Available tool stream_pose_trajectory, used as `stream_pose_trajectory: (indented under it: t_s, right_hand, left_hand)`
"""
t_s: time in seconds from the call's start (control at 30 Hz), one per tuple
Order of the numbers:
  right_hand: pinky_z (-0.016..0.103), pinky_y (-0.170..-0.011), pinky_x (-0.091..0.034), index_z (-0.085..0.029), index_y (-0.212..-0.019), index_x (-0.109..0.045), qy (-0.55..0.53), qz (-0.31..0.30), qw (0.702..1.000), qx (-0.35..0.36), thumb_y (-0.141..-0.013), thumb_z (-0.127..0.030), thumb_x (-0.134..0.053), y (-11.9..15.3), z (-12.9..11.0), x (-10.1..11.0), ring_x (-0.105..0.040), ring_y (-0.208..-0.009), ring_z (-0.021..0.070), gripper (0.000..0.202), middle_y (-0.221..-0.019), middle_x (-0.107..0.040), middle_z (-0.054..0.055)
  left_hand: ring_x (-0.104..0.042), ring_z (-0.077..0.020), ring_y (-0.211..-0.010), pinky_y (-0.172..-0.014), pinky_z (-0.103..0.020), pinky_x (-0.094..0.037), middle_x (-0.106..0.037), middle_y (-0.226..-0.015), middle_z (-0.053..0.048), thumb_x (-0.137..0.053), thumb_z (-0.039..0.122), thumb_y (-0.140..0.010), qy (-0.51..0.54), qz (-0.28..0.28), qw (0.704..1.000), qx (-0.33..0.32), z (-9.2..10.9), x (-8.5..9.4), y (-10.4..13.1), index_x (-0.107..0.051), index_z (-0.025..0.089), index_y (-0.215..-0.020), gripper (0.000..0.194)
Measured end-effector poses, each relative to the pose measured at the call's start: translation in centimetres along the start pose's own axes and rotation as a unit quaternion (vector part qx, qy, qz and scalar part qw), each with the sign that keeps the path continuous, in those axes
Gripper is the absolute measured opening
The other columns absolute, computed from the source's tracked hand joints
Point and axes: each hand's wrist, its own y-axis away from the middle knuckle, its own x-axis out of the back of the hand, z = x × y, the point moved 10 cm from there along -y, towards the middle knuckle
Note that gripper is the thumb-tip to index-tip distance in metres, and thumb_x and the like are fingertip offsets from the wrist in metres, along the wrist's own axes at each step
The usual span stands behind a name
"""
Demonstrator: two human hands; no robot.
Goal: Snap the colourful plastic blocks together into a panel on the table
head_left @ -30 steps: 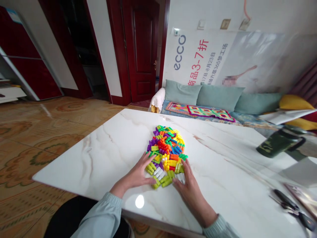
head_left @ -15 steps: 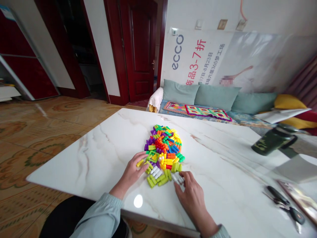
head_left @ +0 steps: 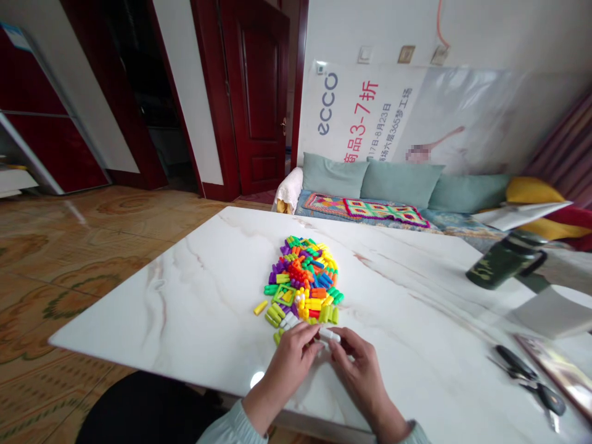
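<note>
White block (head_left: 329,335) is being held just nearside of pile (head_left: 301,271), left hand (head_left: 296,350) and right hand (head_left: 358,357) clamping fingers on it; yellow block (head_left: 260,308) is lying left of pile.

A dark green lidded mug (head_left: 502,262) and black-headed keys (head_left: 515,361) sit on the worktop (head_left: 416,357), the keys beside a blurred flat object (head_left: 555,367), perhaps a phone; behind, pale green cushions (head_left: 402,182) line a sofa (head_left: 319,202) below a printed banner (head_left: 342,132), right of a dark red door (head_left: 263,98)

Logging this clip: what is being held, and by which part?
A white block, near its ends: left hand at one, right hand at the other.
</note>
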Motion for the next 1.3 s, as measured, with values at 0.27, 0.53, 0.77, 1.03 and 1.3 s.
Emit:
stream_pose_trajectory:
  t_s: [0.27, 0.53, 0.77, 1.03, 1.3]
  right_hand:
    - [0.027, -0.074, -0.053, -0.019, -0.092, -0.067, -0.129, 0.015, 0.992, -0.002, -0.081, -0.033, -0.072, -0.6, -0.4, 0.5, -0.065, -0.082, 0.0183, 0.019, -0.088, -0.068, 0.005]
    - [0.027, -0.071, -0.051, -0.018, -0.098, -0.065, -0.18, 0.012, 0.982, -0.059, -0.086, -0.039, -0.067, -0.6, 1.2, -0.1, -0.063, -0.079, 0.0173, 0.024, -0.088, -0.068, 0.005]
    - [0.022, -0.054, -0.042, -0.017, -0.103, -0.061, -0.12, 0.093, 0.983, -0.102, -0.087, -0.048, -0.061, -0.3, 3.9, 1.4, -0.053, -0.06, 0.0126, 0.035, -0.07, -0.061, 0.0]
    - [0.022, -0.051, -0.038, -0.016, -0.092, -0.066, -0.056, 0.136, 0.981, -0.128, -0.079, -0.051, -0.065, -0.2, 3.8, 2.6, -0.049, -0.056, 0.0123, 0.037, -0.065, -0.06, 0.001]
    - [0.025, -0.052, -0.043, -0.016, -0.095, -0.068, 0.002, 0.164, 0.981, -0.107, -0.076, -0.045, -0.06, -10.1, 5.2, 9.1, -0.058, -0.064, 0.0173, 0.037, -0.075, -0.067, 0.006]
  left_hand:
    - [-0.066, -0.0138, -0.062, -0.056, -0.022, -0.053, -0.069, -0.077, -0.002, -0.059, 0.015, -0.08, 0.11, 0.056, 0.986, 0.115, -2.1, 0.0, 0.5, -0.061, 0.018, -0.095, 0.015]
    - [-0.064, -0.0135, -0.063, -0.057, -0.022, -0.051, -0.07, -0.077, -0.002, -0.066, 0.023, -0.081, 0.05, 0.012, 0.996, 0.077, -1.2, 0.3, -0.4, -0.065, 0.019, -0.089, 0.009]
    - [-0.062, -0.0223, -0.104, -0.09, -0.038, -0.054, -0.066, -0.108, -0.009, -0.055, 0.035, -0.091, -0.115, 0.166, 0.979, -0.004, -3.7, 9.3, -2.4, -0.064, 0.021, -0.107, 0.023]
    - [-0.046, -0.0306, -0.132, -0.113, -0.054, -0.032, -0.052, -0.139, -0.014, -0.049, 0.052, -0.089, -0.166, 0.118, 0.972, 0.118, -11.6, 9.2, -2.0, -0.045, 0.019, -0.138, 0.059]
    - [-0.045, -0.0274, -0.134, -0.118, -0.053, -0.024, -0.054, -0.139, -0.01, -0.044, 0.054, -0.09, -0.197, 0.095, 0.966, 0.138, -12.3, 8.1, -1.9, -0.045, 0.023, -0.138, 0.057]
